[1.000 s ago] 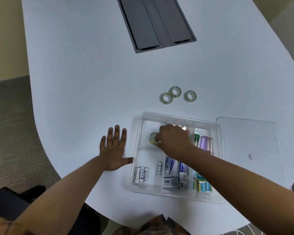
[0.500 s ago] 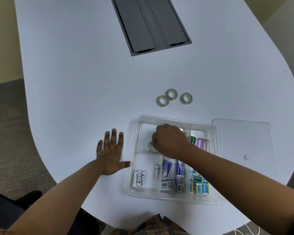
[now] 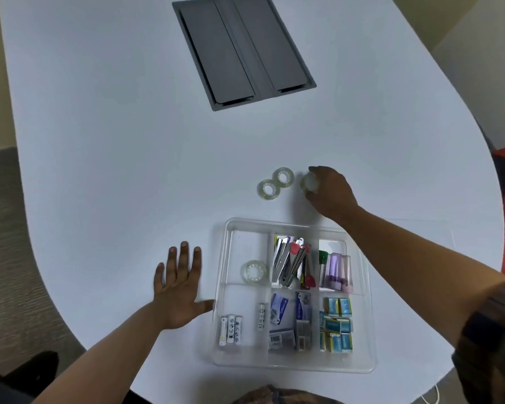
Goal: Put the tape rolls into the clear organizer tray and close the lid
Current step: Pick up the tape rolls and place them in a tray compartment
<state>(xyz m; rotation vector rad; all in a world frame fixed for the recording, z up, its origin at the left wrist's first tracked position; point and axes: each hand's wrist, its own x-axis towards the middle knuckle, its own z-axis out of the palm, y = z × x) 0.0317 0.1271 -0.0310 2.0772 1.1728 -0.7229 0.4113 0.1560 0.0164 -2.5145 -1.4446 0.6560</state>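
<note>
Change: one tape roll (image 3: 254,272) left in tray (image 3: 365,330); right hand (image 3: 330,191) moved out.
Fingers: right clamped on third roll (image 3: 309,182); left hand (image 3: 178,290) flat, spread.
Remaining: two rolls (image 3: 275,183), lid.

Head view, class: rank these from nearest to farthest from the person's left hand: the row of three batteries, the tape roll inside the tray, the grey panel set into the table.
Measured from the left hand:
1. Three batteries, in the tray's near-left compartment.
2. Tape roll in the tray, far-left compartment.
3. Grey panel, at the table's far end.

Counting four tape rolls (image 3: 283,177), four batteries (image 3: 230,329), one organizer tray (image 3: 292,364), two hands (image 3: 179,290), all sitting on one counter (image 3: 129,141)
</note>
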